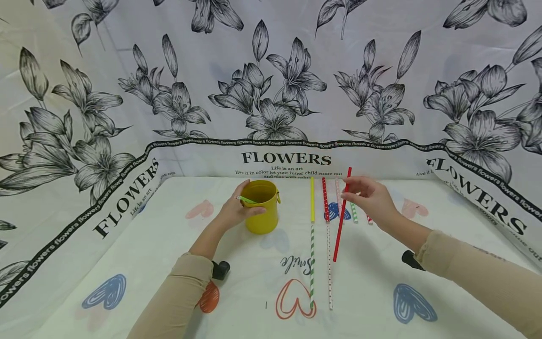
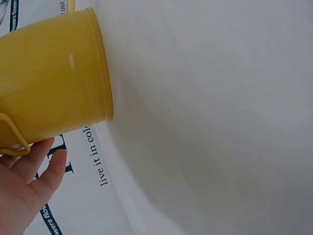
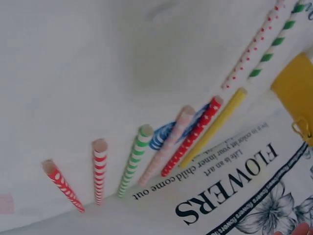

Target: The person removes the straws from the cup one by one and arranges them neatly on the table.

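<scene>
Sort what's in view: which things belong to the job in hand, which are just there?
Likely in the job:
yellow bucket
green straw inside it
raised red straw
laid-out straws

Apparently just there:
floral backdrop
heart-print cloth

Here's a lane between the round yellow bucket (image 1: pixel 262 219) and slim yellow straw (image 1: pixel 312 200); rightward, a red white-starred straw (image 3: pixel 192 135) blocks!

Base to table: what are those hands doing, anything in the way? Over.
Left hand gripping yellow bucket, green straw poking out. Right hand pinching plain red straw. Yellow straw lying between the hands.
</scene>
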`<state>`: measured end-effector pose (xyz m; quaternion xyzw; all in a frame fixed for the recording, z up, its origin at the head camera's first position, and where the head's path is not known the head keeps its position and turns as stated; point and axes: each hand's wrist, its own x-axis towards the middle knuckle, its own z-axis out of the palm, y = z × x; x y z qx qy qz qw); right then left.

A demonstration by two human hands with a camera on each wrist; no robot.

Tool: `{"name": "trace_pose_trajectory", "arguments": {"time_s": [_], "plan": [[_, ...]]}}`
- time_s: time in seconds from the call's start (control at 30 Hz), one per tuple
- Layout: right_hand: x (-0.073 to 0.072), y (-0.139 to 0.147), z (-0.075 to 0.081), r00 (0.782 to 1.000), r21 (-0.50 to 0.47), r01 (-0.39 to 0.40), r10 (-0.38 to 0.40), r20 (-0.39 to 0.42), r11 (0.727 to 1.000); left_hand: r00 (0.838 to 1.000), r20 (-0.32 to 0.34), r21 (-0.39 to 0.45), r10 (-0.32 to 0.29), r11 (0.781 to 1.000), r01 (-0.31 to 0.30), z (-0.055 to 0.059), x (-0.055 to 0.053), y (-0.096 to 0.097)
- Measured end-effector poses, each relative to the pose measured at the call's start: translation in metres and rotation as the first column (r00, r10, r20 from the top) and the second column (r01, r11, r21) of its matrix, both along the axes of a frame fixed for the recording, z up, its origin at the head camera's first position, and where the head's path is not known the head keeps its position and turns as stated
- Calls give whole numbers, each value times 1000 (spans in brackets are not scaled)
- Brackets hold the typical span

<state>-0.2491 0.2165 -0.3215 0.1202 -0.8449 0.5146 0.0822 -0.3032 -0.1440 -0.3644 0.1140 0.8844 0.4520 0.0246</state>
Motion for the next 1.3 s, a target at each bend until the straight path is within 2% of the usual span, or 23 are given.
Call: {"name": "trace_pose_trajectory", "arguments": {"time_s": [0.2, 0.43, 0.63, 0.87, 1.07, 1.3], "plan": [[1, 5, -22, 999, 67, -42, 40, 30, 997, 1000, 9, -11, 12, 1000, -12, 1, -1, -1], [7, 7, -44, 996, 116, -55, 46, 78, 992, 1000, 12, 1, 6, 1000, -6, 0, -1, -1], [13, 8, -60, 987, 143, -114, 96, 129, 983, 1000, 9, 0, 0, 1000, 0, -1, -1, -1], [18, 10, -73, 966, 164, -178, 140, 216, 970, 1000, 11, 4, 0, 1000, 0, -2, -2, 0], [22, 11, -81, 949, 192, -183, 122, 290, 964, 1000, 11, 5, 0, 1000, 0, -2, -2, 0], [20, 13, -88, 940, 219, -241, 172, 294, 945, 1000, 16, 5, 0, 1000, 0, -2, -2, 0]]}}
